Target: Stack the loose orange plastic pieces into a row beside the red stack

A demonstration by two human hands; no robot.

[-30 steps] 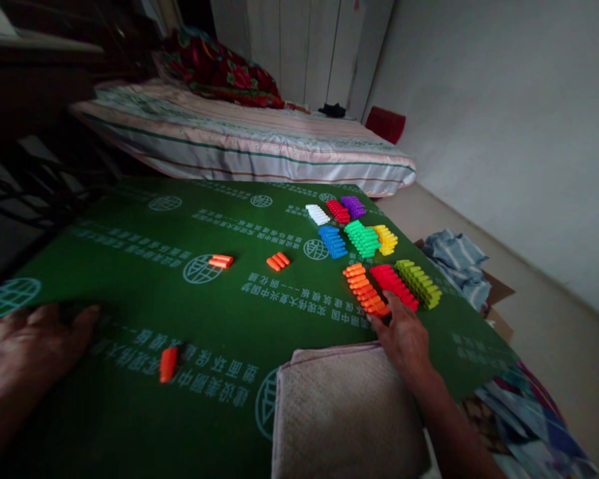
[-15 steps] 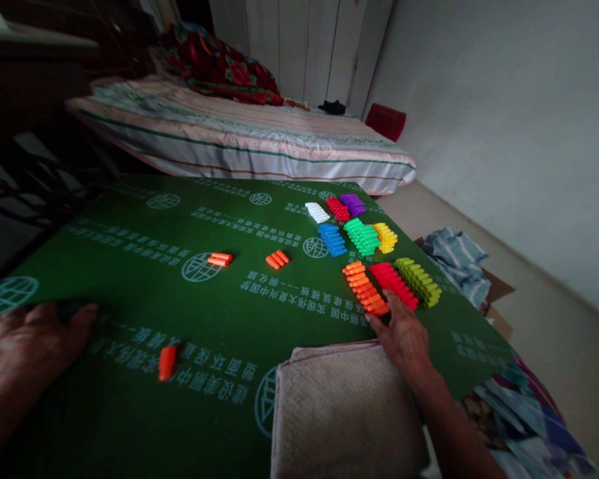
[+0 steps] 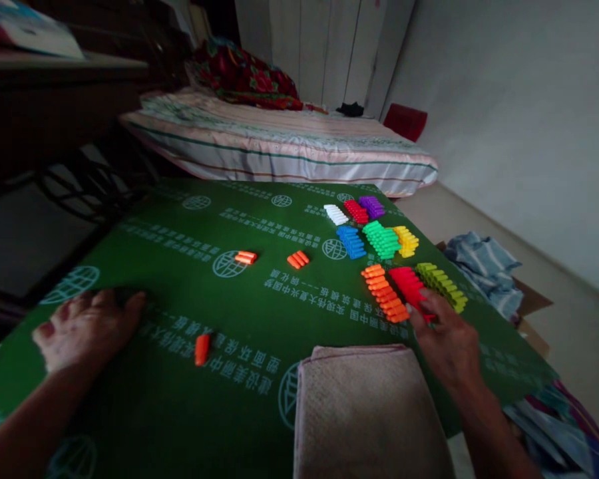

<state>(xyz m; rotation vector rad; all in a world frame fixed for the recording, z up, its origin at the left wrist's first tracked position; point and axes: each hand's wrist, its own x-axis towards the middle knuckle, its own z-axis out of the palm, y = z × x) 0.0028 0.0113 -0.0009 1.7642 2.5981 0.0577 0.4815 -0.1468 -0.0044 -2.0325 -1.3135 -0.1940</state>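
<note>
My left hand [image 3: 87, 329] lies on the green board [image 3: 170, 426] at the left, fingers spread, holding nothing. Nearest to it is a single orange crayon-like plastic piece [image 3: 202, 349]. At the right, my right hand [image 3: 449, 342] reaches over the near end of a red row [image 3: 406, 285], thumb and forefinger apart. Its thumb is by the end of the orange row [image 3: 384, 293]; the fingertips touch the red pieces. Beyond the red row lies a lime-green row [image 3: 442, 286]. Two small orange groups lie mid-board, one left [image 3: 246, 257] and one right [image 3: 298, 259].
Farther back are white [image 3: 336, 214], dark red [image 3: 356, 211], purple [image 3: 372, 206], blue [image 3: 351, 242], green [image 3: 381, 240] and yellow [image 3: 406, 241] groups. A folded beige cloth [image 3: 369, 412] lies at the near edge. A bed [image 3: 289, 150] stands behind.
The view has swung left, so everything sits farther right. My right hand has shifted slightly from between the orange and red rows onto the near end of the red row. The left hand stays flat.
</note>
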